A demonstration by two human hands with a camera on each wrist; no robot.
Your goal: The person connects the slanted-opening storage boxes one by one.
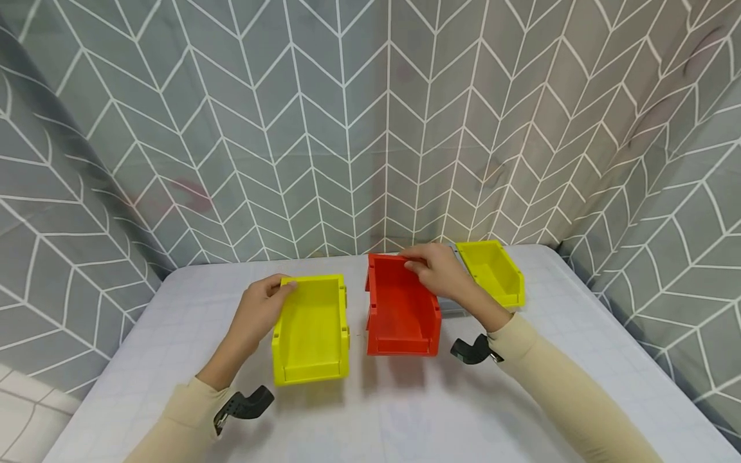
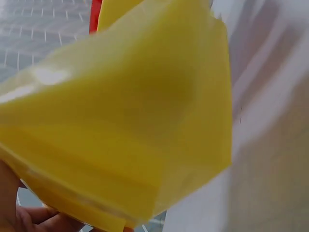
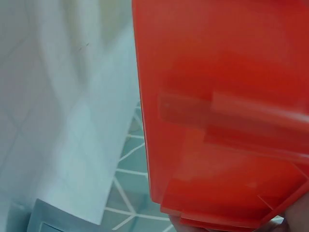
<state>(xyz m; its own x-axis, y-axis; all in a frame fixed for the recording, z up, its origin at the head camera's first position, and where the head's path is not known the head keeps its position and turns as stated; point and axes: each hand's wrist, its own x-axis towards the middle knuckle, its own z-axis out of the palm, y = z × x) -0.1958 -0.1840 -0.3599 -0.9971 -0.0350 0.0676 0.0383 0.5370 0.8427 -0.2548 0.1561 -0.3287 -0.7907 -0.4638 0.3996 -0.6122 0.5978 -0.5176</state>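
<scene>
In the head view my left hand (image 1: 262, 311) pinches the upper left corner of a yellow storage bin (image 1: 312, 328), thumb over the rim. The bin is raised off the table, its inside turned toward me. Beside it on the right, my right hand (image 1: 440, 270) grips the back rim of a red storage bin (image 1: 403, 305), also held above the table. A small gap separates the two bins. The yellow bin (image 2: 120, 111) fills most of the left wrist view, and the red bin (image 3: 227, 106) fills much of the right wrist view. Neither bin shows anything inside.
Another yellow bin (image 1: 492, 270) stands at the back right of the white-covered table (image 1: 405, 418). Next to it is a grey bin (image 1: 451, 307), partly hidden by my right hand and arm. A grey patterned curtain (image 1: 359, 128) hangs behind the table.
</scene>
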